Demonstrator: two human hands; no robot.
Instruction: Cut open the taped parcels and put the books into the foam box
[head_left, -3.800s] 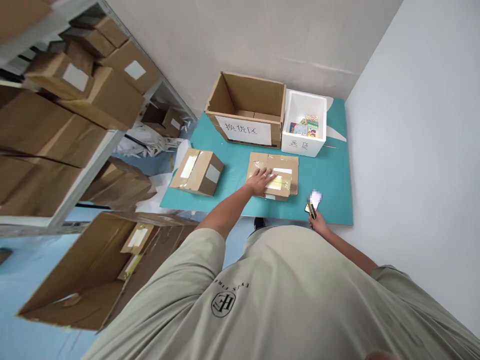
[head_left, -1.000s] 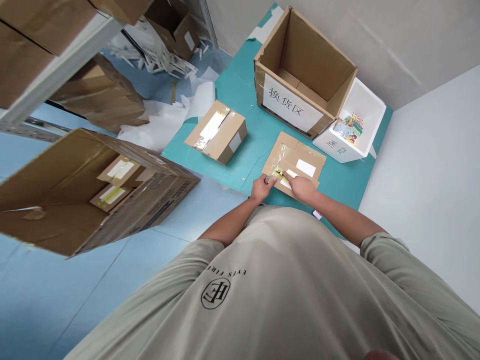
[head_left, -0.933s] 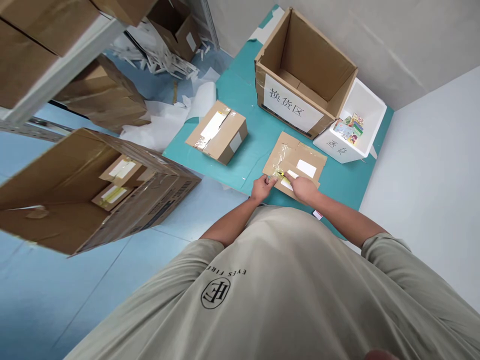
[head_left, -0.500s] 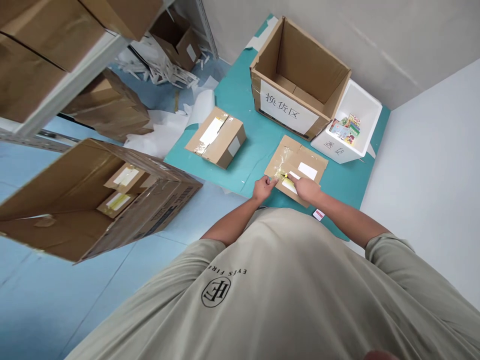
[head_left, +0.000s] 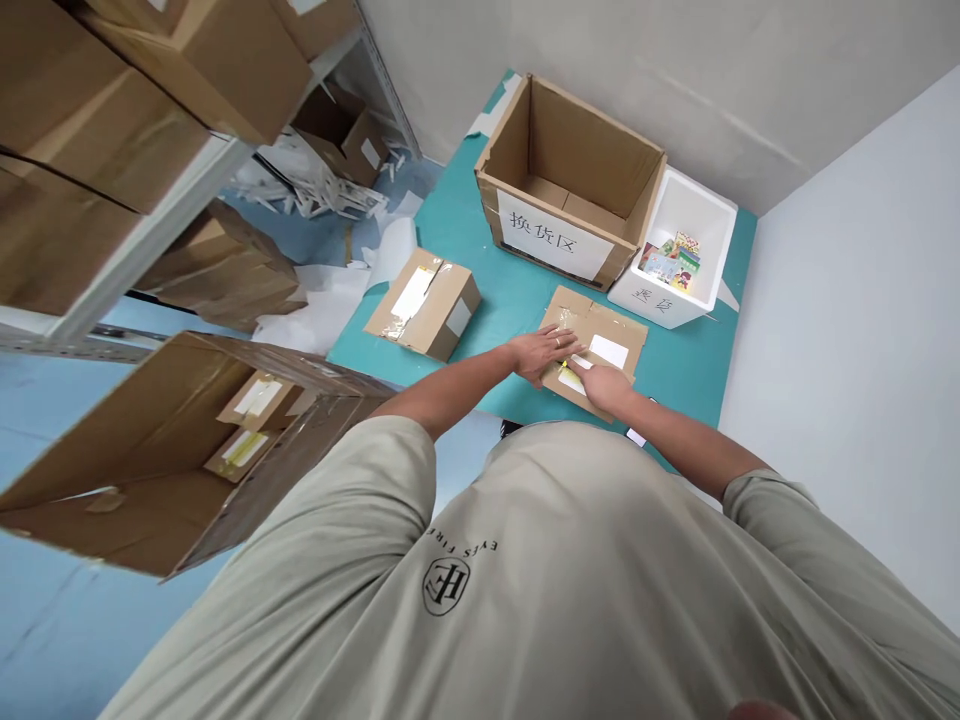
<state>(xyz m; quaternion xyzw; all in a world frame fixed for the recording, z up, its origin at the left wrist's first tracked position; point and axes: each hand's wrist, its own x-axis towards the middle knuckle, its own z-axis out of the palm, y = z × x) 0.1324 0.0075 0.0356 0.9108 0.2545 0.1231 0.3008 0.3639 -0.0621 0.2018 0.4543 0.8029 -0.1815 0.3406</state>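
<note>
On the table in front of me lies a flat cardboard box (head_left: pixel 628 337) with clear tape and white labels. My left hand (head_left: pixel 546 352) rests on its left part, palm down, fingers stretched out. My right hand (head_left: pixel 606 386) is closed around a small yellow utility knife (head_left: pixel 565 365), whose tip points at the box's taped surface beside my left fingers. Most of the knife is hidden in the hand. To the left sits another taped cardboard box (head_left: pixel 442 318) with labels, apart from both hands.
At the back of the green-topped table (head_left: pixel 442 215) stand a large open carton (head_left: pixel 491 200) with a paper sign and a white foam box (head_left: pixel 670 308) holding colourful packets. A big open carton (head_left: pixel 247 505) with small boxes is at lower left. Shelves (head_left: pixel 225 165) hold more cartons.
My left hand has moved from the box's near edge up onto its top, and its fingers have spread. My right hand keeps the knife at the box. The camera view has shifted.
</note>
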